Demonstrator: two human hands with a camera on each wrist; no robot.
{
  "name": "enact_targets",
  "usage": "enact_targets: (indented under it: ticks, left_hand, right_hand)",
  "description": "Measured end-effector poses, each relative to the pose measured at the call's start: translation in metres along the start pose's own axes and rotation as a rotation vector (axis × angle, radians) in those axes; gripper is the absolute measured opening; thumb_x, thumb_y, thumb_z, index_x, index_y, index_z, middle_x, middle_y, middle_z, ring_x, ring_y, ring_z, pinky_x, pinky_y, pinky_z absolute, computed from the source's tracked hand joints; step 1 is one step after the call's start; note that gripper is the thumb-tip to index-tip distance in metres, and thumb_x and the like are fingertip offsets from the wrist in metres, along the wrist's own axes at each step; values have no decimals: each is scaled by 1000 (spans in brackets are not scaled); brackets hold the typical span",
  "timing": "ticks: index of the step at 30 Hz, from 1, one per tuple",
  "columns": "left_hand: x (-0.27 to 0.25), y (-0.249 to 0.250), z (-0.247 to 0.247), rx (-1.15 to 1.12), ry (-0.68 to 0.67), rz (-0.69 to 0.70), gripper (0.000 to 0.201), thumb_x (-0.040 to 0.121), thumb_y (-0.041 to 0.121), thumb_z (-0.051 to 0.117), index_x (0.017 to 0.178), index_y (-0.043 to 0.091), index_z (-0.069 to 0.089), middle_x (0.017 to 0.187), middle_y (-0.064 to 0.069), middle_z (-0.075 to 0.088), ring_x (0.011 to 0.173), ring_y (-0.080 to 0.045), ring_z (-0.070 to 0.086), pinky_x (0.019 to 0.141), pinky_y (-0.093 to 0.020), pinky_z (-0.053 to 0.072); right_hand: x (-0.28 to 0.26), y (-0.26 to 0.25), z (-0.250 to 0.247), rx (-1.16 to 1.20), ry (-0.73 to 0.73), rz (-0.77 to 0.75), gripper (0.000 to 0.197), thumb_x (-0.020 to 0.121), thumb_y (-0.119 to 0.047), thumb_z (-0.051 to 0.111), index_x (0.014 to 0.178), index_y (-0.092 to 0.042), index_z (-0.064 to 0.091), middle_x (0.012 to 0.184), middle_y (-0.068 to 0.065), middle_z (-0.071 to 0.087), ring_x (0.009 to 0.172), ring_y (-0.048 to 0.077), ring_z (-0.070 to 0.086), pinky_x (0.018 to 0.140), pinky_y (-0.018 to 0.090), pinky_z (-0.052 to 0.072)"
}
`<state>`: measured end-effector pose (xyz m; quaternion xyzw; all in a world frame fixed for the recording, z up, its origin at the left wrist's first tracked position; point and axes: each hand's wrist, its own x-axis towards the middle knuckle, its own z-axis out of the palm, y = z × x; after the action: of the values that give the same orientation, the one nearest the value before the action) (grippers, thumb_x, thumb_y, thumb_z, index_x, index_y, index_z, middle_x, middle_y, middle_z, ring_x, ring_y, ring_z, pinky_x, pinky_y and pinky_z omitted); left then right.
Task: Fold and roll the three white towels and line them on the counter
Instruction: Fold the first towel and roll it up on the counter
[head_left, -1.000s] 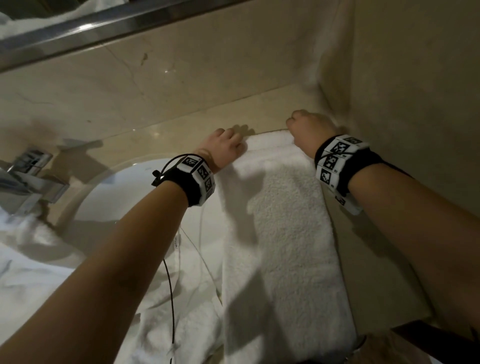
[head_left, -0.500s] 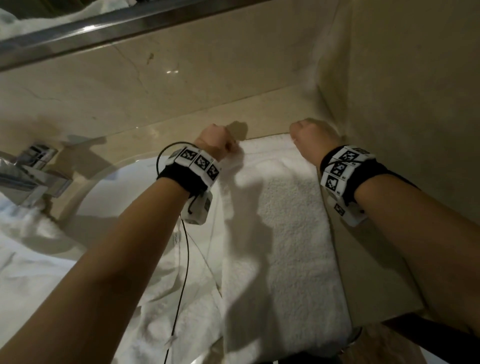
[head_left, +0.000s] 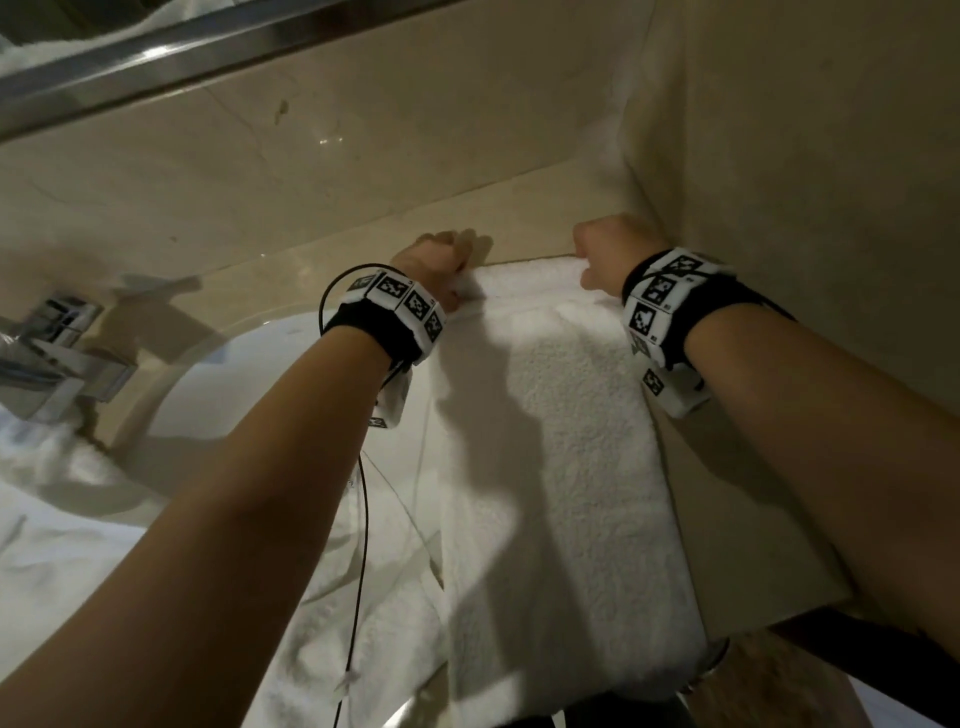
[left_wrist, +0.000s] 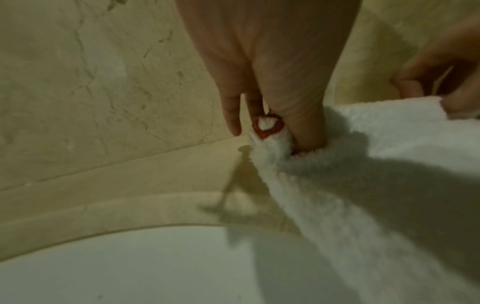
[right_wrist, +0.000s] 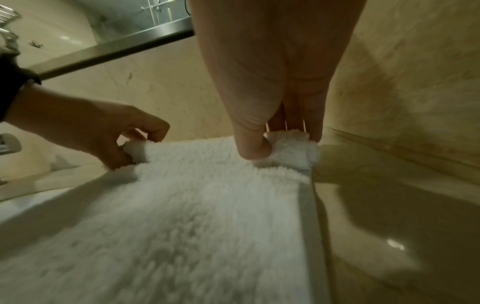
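1. Material: the folded towel (head_left: 561, 467) is thick terry, so it should prove soft, limp and light, with no stiffness of its own. It will sag wherever it is unsupported and will not slip readily on the counter (head_left: 737, 519).
2. Where to take hold: at the two far corners, through all layers at once (a grip on the top layer only would probably let the fold open). An even pull at both corners should keep the roll straight.
3. Position: the towel lies as a long strip running from the near counter edge to the back wall, partly over the sink (head_left: 249, 384) rim on its left side. More white towel fabric (head_left: 78, 545) lies heaped at the left.
4. Left hand (head_left: 431, 265): fingers curled, thumb and fingers pinching the far left corner, which is bunched and turned up.
5. Right hand (head_left: 608, 249): fingers curled likewise, thumb pressing the far right corner against the fingertips (right_wrist: 311, 133).
6. Both hands sit at the towel's far end, close to the back wall; the strip's remaining length extends towards the person between the forearms.
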<state>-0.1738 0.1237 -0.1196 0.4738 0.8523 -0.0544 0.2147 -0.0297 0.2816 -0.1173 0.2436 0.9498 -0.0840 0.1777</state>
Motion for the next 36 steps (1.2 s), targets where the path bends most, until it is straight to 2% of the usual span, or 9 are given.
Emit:
enact_targets:
  ticks: [5,10,13,16,22,28,30,34,36]
  left_hand:
    - [9,4,-9,47,25,25,58,89,12,59,139,4,31,132,-21,37,113,-41,49,89,-41,40]
    - [24,2,-12,-20,62,-21,51,91,14,57,135,2,34,131,-20,38,110,-41,50,88,-43,40]
    - [26,-7,-9,-111,81,-37,47,86,15,64,125,-1,45,126,-21,43,112,-38,50,92,-42,39]
    - [21,-15,-4,-214,125,-35,42,81,16,69,117,-1,54,120,-21,52,109,-33,51,88,-33,39]
    - [-3,-21,8,-300,209,10,41,85,20,65,125,12,58,126,-12,61,116,-26,56,98,-27,40]
    - [5,-25,1,-278,168,-8,38,83,12,67,120,15,61,121,-12,61,113,-27,56,94,-25,39]
    - [12,-24,-2,-262,137,-41,43,79,15,72,118,12,56,118,-13,59,109,-28,55,89,-27,40]
    - [21,-27,-3,-305,125,-107,54,74,14,76,121,11,50,118,-14,58,108,-30,55,89,-31,43]
    - [22,-28,-2,-310,145,-133,53,72,14,78,119,9,54,119,-13,59,110,-29,55,91,-29,42]
  right_hand:
    - [12,6,-6,-27,115,-40,20,85,6,53,104,9,54,110,31,56,100,42,57,81,42,46]
    - [24,8,-5,-79,183,-69,26,82,14,43,105,12,55,110,33,55,101,44,55,81,45,43]
    - [21,10,1,-109,196,-91,28,82,12,42,107,11,54,112,31,54,103,44,53,81,46,40]
    - [14,16,6,-122,193,-121,29,85,8,41,111,8,53,115,29,52,108,41,50,85,45,37]
    - [10,21,4,-81,167,-142,23,86,5,44,105,8,56,111,29,53,104,40,52,82,42,39]
    - [10,32,-4,85,124,-135,20,92,-5,47,99,6,63,107,25,59,98,38,55,78,33,40]
    - [15,33,-7,109,118,-133,19,89,-5,52,105,3,60,110,24,59,101,37,54,82,35,41]
    - [27,33,-11,89,5,-72,49,87,-13,61,133,-2,47,129,22,51,116,36,49,92,35,41]
    - [30,34,-12,91,-42,-75,42,86,-15,62,124,0,56,122,21,58,109,35,54,84,33,43]
